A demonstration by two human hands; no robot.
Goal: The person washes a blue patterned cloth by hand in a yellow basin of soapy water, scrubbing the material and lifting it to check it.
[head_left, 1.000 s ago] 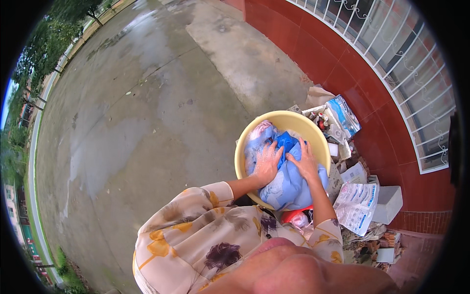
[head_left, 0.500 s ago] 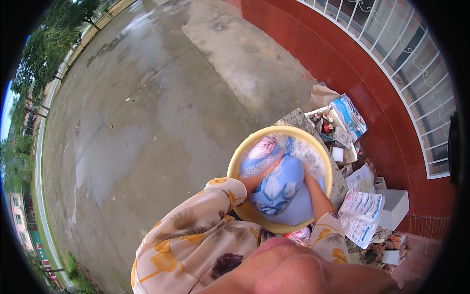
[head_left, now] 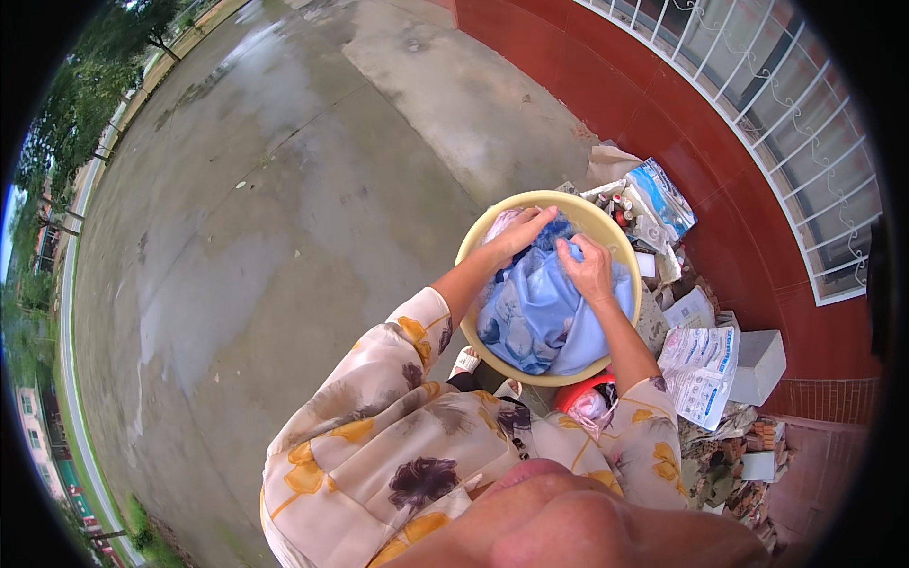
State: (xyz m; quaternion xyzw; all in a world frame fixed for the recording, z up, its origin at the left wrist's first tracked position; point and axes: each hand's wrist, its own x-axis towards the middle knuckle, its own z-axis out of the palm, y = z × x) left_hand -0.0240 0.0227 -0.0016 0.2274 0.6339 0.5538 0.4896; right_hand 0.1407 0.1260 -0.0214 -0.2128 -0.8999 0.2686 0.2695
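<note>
A light blue cloth (head_left: pixel 535 301) with a leaf pattern lies bunched and wet in a round yellow basin (head_left: pixel 629 248). Over the far left part of the basin is my left hand (head_left: pixel 524 233), its fingers stretched out across the laundry. My right hand (head_left: pixel 587 270) is farther right, with curled fingers pinching a fold of the cloth. Darker blue fabric (head_left: pixel 559 227) shows between the two hands. A bit of pinkish fabric (head_left: pixel 499 225) pokes out beside my left hand, mostly covered by it.
Below the basin stands a red container (head_left: pixel 589 396) with pink and white fabric. To the right, a box with bottles (head_left: pixel 622 208), a printed sheet (head_left: pixel 699 374), a white block (head_left: pixel 760 367) and rubble lie along the red wall (head_left: pixel 701 166). Wet concrete (head_left: pixel 284 237) stretches left.
Both hands have come up out of the suds onto the laundry. The bulging blue cloth now lies flatter and wrinkled, covering more of the basin. The red container has come into fuller view.
</note>
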